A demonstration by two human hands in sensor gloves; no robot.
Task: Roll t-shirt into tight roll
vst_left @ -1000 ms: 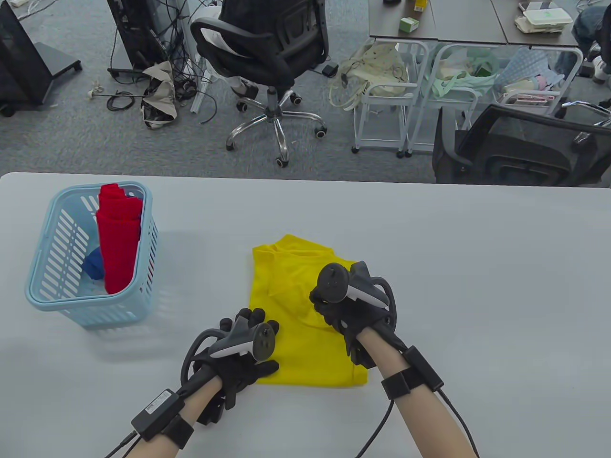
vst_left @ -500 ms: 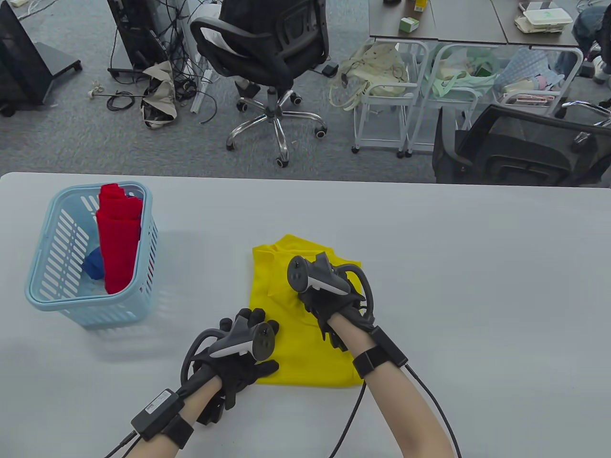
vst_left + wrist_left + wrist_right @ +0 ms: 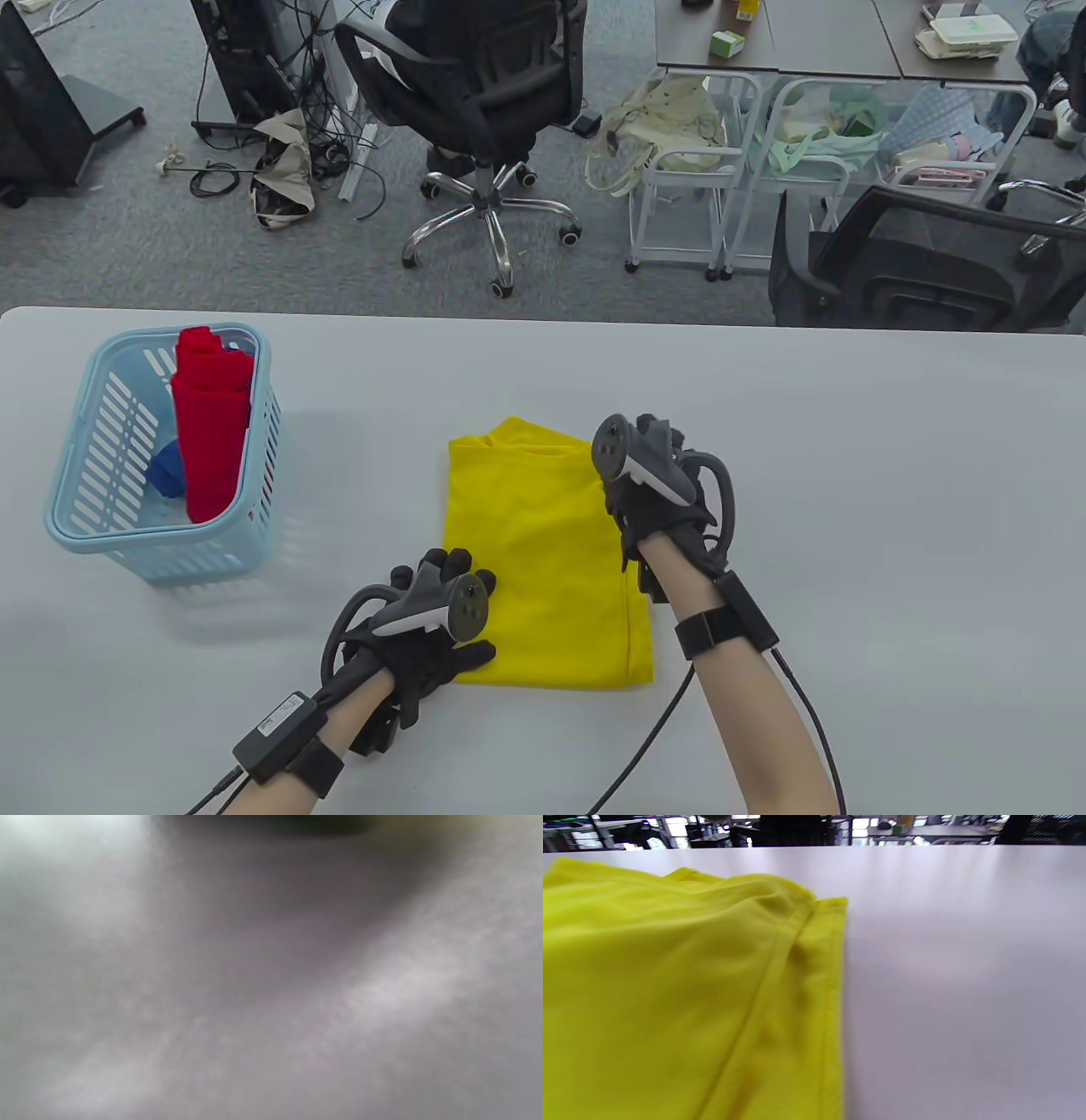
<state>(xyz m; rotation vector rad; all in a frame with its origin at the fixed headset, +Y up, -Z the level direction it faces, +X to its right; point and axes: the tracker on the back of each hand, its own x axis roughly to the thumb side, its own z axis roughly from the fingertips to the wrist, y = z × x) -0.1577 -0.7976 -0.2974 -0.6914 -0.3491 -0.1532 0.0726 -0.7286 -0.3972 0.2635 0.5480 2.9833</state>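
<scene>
On tabletop: t-shirt point(image 3: 543, 560) lies long axis near-to-far.
Left hand point(image 3: 424, 628): spread flat, pressing near-left corner.
Right hand point(image 3: 653, 501): far-right edge, grip unclear.

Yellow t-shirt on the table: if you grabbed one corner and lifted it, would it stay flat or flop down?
The yellow t-shirt would probably flop: it lies thin, with soft wrinkles near its edge. It likely weighs little. On the smooth table it may slide when pushed.
</scene>
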